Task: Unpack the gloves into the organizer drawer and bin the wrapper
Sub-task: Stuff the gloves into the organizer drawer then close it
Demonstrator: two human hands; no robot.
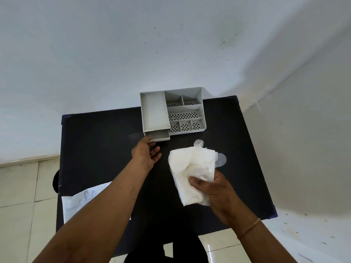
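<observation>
My right hand (209,188) grips the bundle of gloves (191,171), closed on its lower end. The bundle's long axis points up toward the drawer (158,135). My left hand (146,153), fingers loosely open and empty, touches the drawer's front, beyond and left.

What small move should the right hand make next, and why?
Probably carry the gloves forward and left to the drawer. The right hand holds the bundle above the table, and the drawer already stands partly open by the left hand.
</observation>
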